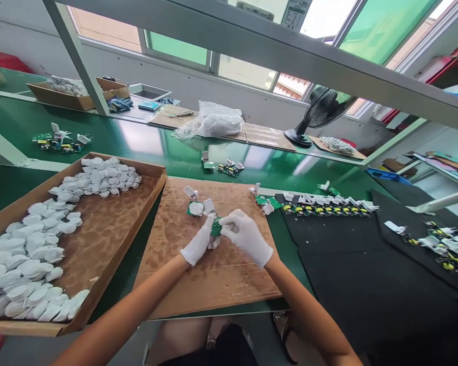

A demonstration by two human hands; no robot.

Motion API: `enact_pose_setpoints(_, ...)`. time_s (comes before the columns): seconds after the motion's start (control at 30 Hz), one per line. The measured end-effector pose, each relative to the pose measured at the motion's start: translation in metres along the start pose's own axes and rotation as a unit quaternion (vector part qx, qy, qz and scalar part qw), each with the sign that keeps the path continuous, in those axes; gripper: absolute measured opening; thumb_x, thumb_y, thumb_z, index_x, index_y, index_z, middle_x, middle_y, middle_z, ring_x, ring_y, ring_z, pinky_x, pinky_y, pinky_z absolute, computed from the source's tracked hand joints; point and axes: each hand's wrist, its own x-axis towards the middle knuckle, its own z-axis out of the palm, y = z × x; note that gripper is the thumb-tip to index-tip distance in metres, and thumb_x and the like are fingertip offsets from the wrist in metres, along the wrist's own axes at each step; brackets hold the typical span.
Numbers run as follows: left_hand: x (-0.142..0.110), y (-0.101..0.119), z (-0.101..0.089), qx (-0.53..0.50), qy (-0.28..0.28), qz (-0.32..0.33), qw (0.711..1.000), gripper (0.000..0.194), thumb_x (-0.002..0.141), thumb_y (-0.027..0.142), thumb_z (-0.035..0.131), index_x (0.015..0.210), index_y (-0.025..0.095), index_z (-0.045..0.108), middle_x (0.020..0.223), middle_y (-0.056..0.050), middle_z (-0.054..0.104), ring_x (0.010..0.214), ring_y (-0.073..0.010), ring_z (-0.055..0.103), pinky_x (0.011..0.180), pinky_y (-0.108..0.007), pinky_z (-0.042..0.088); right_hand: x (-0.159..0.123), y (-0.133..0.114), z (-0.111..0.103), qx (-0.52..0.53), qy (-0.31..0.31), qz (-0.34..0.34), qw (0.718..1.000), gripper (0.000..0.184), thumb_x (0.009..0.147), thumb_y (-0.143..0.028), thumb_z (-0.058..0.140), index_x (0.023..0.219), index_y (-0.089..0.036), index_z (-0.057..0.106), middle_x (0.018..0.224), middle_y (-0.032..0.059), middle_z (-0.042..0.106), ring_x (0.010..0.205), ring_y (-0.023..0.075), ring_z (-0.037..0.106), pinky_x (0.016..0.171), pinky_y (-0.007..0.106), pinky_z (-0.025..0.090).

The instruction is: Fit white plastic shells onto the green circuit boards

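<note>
Both hands wear white gloves and meet over a brown cardboard sheet [168,274]. My left hand [199,241] is closed around a small green circuit board [216,227], which has a white rectangular piece [209,206] sticking up behind it. The fingers of my right hand [246,234] pinch the board's right edge. Just beyond the left hand, another green board [195,208] carries a round white pad and a white piece. Farther right, at the cardboard's edge, lie more green boards [267,202] with white parts.
On the left stands a shallow cardboard tray [127,239] with many white round pads [34,254]. A black mat [339,264] on the right bears a row of boards with yellow components [324,208]. A grey shelf beam [252,43] crosses above; a black fan [320,109] stands behind.
</note>
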Motion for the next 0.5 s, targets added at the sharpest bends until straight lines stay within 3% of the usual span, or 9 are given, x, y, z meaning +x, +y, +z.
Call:
enact_pose_setpoints(0.1,-0.01,0.007,0.008,0.012,0.008,0.005,1.0,0.048,0.078,0.066,0.037,0.066,0.019,0.036,0.047,0.007,0.035,0.037,-0.0043,0.029,0.036,-0.018,0.022,-0.009,0.015,0.014,-0.024,0.026,-0.052,0.998,0.025,0.077,-0.013,0.057,0.1,-0.023,0.063,0.085,0.0029,0.058,0.079,0.0145,0.055,0.073,0.027,0.045)
enact_pose_setpoints(0.2,-0.013,0.012,0.013,0.014,0.005,0.015,1.0,0.043,0.075,0.061,0.049,0.078,0.019,0.039,0.058,0.007,0.04,0.041,-0.0033,0.03,0.036,-0.017,0.025,-0.012,0.021,0.023,-0.053,0.061,-0.051,0.995,0.038,0.079,-0.019,0.057,0.117,-0.025,0.056,0.083,0.0027,0.061,0.073,0.015,0.055,0.073,0.028,0.046)
enact_pose_setpoints(0.33,-0.011,0.009,0.013,0.06,-0.002,0.013,0.998,0.038,0.077,0.055,0.051,0.082,0.019,0.039,0.053,0.008,0.041,0.038,-0.0048,0.035,0.034,-0.017,0.027,-0.017,0.024,0.023,-0.095,0.066,-0.063,0.991,0.036,0.082,-0.023,0.054,0.118,-0.027,0.058,0.084,0.0055,0.062,0.08,0.0186,0.054,0.076,0.033,0.046)
enact_pose_setpoints(0.4,-0.01,0.008,0.012,0.07,0.008,0.017,0.997,0.035,0.079,0.053,0.05,0.08,0.019,0.039,0.05,0.008,0.042,0.036,-0.0059,0.037,0.033,-0.018,0.029,-0.021,0.023,0.021,-0.052,0.068,-0.062,0.994,0.04,0.082,-0.022,0.053,0.122,-0.028,0.055,0.09,0.0061,0.062,0.087,0.0195,0.054,0.081,0.035,0.045)
enact_pose_setpoints(0.5,-0.013,0.01,0.012,0.084,0.034,0.026,0.996,0.031,0.078,0.048,0.052,0.081,0.018,0.042,0.054,0.006,0.049,0.036,-0.006,0.041,0.033,-0.018,0.032,-0.024,0.018,0.016,0.112,0.076,-0.021,0.991,0.041,0.085,-0.02,0.048,0.125,-0.029,0.051,0.104,0.0048,0.062,0.096,0.0176,0.055,0.088,0.035,0.043)
